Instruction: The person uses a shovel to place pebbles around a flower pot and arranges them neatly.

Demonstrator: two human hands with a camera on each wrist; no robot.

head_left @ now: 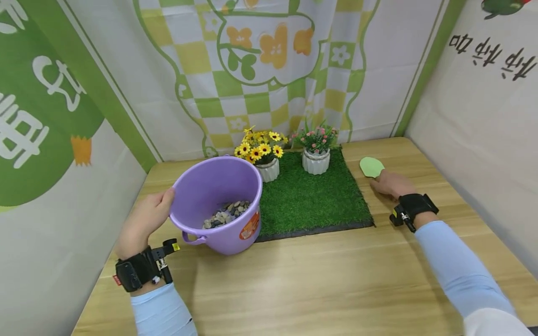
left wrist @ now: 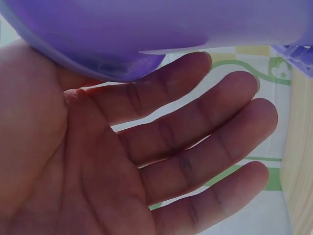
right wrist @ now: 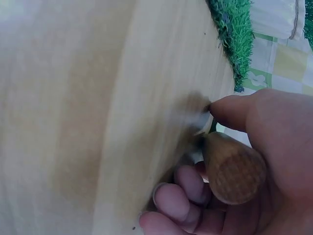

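A purple bucket point(head_left: 229, 238) stands on the left side of the table in the head view, its mouth leaning toward me. Grey and tan pebbles point(head_left: 227, 214) lie at the bottom of it. My left hand point(head_left: 147, 217) holds the bucket's left rim at the thumb side; in the left wrist view its other fingers point(left wrist: 205, 117) stretch out below the purple wall point(left wrist: 195, 22). Over on the right, my right hand point(head_left: 392, 183) grips a small garden shovel with a light green blade point(head_left: 371, 166). Its wooden handle point(right wrist: 239, 171) lies between thumb and curled fingers, close over the tabletop.
A green turf mat point(head_left: 315, 200) lies mid-table. At its back edge stand a white pot of yellow flowers point(head_left: 269, 170), partly behind the bucket, and a white pot of pink flowers point(head_left: 316, 162). Printed cloth walls point(head_left: 269, 93) enclose the wooden table point(head_left: 315, 280).
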